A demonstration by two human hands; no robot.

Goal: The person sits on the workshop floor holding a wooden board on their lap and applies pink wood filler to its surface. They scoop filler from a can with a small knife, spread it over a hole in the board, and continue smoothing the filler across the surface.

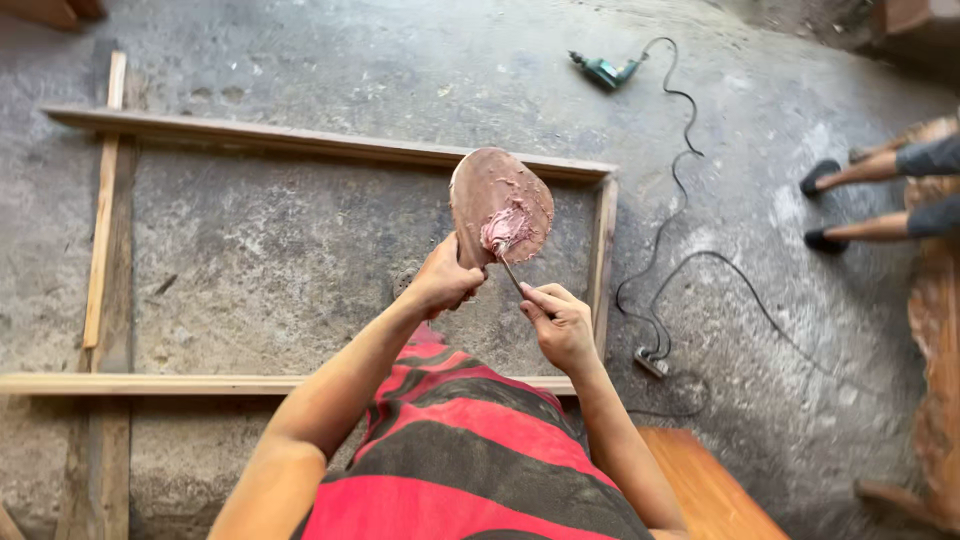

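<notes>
Nearest the camera, a red and black striped garment [450,450] covers the person's lap, with the edge of an orange wooden bench [710,490] just to the right. Both forearms reach forward above it. The left hand [445,280] is closed around the lower end of a rounded brown board [497,205], holding it upright and tilted toward the person. The right hand [560,320] sits just beside and slightly below the left, fingers pinched shut on the handle of a thin scraper [510,268], whose tip presses into a lump of pinkish putty [505,228] on the board's face.

Beneath the hands, a rectangular wooden frame [300,140] lies flat on the grey concrete floor [280,260]. Right of the frame, a black cord [680,180] snakes from a plug block [650,360] up to a green drill [605,70] lying farther off. At the far right, another person's feet [825,210] in dark shoes rest on the floor.
</notes>
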